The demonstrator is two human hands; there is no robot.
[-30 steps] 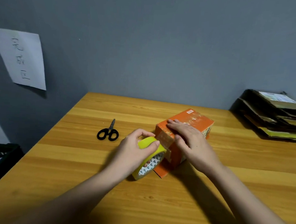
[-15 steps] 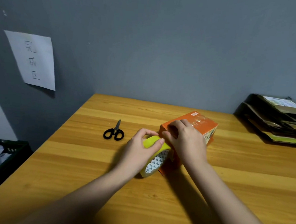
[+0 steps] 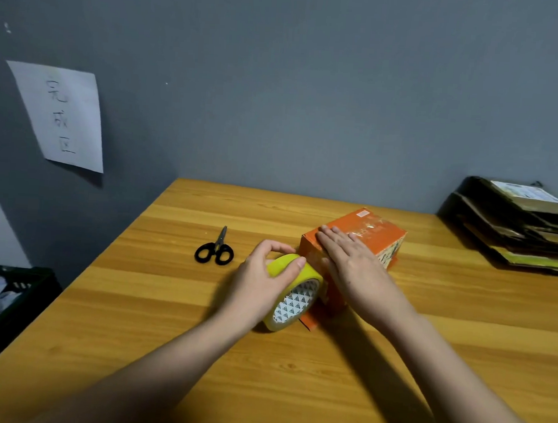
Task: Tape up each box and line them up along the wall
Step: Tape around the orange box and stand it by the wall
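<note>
**While the roll hangs off one end, the seal can still go wrong**

Though the black-handled scissors point(image 3: 214, 251) lie within reach on the wooden counter point(image 3: 154, 301), they sit to the left of both hands, untouched, and nothing shows the tape has been cut; reaching for them would mean letting go of something. The left hand point(image 3: 260, 283) grips the yellow roll of clear packing tape point(image 3: 294, 292), fingers point(image 3: 270, 245) curled over its rim and thumb on the outer face, holding it just beside the near end of the small orange cardboard box point(image 3: 353, 248). If that grip slackens, the stretched tape would likely spring back, wrinkle or stick to itself. If it pulls too hard, the light box could slide or tip toward the counter edge.

The right hand point(image 3: 350, 255) lies flat on the box top, fingers straight and together, pressing down. The glossy strip along the lid suggests tape is already laid there; whether it is fully stuck down cannot be told. Lifting that palm early would probably let the strip peel or the flap gape.

A flap or scrap of orange card juts out under the box's near corner, which may stop it sitting level.

The box stands mid-counter, well apart from the grey wall point(image 3: 310, 99), so lining up is not yet done. At the far right a stack of flattened brown cartons point(image 3: 515, 225) waits, crowding the wall space there.
</note>
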